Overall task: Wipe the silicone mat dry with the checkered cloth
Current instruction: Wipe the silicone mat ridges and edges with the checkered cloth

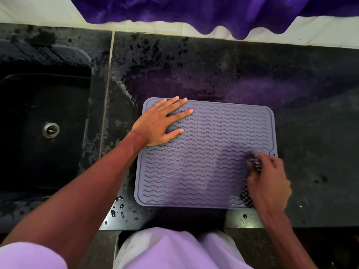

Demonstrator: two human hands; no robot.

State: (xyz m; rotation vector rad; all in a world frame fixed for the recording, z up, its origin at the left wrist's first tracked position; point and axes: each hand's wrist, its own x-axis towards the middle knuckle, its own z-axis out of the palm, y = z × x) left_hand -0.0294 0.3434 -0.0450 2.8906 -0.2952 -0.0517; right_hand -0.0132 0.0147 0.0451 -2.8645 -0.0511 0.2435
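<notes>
Fingers [179, 102] of the left hand [158, 124] lie straight & slightly spread, flat on the far-left part of the silicone mat [204, 152], thumb out to the side, palm down; gripping nothing, just pressing. Right hand [269, 183] has its fingers curled over the checkered cloth [248, 199], bunched under the palm at the mat's near-right corner. That hand is motion-blurred, esp. at the fingertips, so the exact grip can't be made out. Most of the cloth is hidden under the hand: only a dark/white checked bit shows by the fingertips & another strip under the heel of the palm, near the mat's front edge. Mat is lilac-grey w/ wavy ridges, flat on the dark stone counter [301, 78], just right of the sink [83, 57]; drain [50, 130] shows in the basin. Water drops [118, 207] sit on the counter by the mat's near-left corner. Both forearms reach in from the bottom, the left one diagonally; its sleeve [29, 255] is cut off at the lower-left edge. Purple fabric [194, 10] hangs along the top, cut off by the frame
</notes>
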